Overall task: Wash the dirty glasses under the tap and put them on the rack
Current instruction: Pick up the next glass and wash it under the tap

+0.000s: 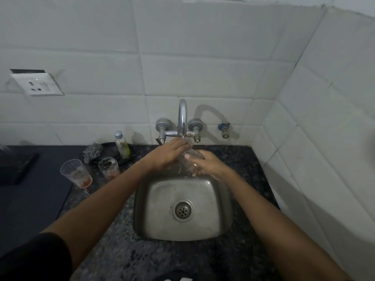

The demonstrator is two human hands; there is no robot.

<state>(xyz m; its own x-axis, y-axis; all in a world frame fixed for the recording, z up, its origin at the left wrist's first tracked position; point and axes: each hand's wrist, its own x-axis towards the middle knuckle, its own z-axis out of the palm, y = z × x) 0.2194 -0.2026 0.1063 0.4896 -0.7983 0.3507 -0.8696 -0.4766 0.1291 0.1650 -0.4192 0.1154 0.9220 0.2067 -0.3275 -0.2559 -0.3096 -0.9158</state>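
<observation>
Right hand (209,165): curled round the lower body of a clear glass (190,159), thumb across its side, holding it tilted over the back of the sink.
Left hand (168,154): laid over the glass near its mouth, fingers reaching under the spout; seems to rub the rim, though whether fingers go inside cannot be told.
Glass in hand: just below the tap (182,118), lying aslant between both hands; blurred, so cleanliness not judged.
Water: thin stream from the spout onto the fingers and the glass, some running down toward the basin.
Sink (219,226): steel basin set in the table, drain (183,210) in the middle, nothing standing in it.
Table (113,256): dark speckled stone around the basin.
Waiting glasses: near glass (76,173) and far glass (108,167), both upright on the table left of the sink, just beside each other, each with reddish dregs at the bottom.
Behind them: a scrubber (92,153), a small bottle (121,145) with yellowish liquid, standing on a dark dish.
Wall: white tiles, a socket (37,84) at left, a spare valve (224,129) right of the tap.
Rack: not in view.
Done so far: judged little; one glass under rinse, none seen put away.
Left to do: finish this glass, carry it to the rack, then wash the two soiled ones likewise.
</observation>
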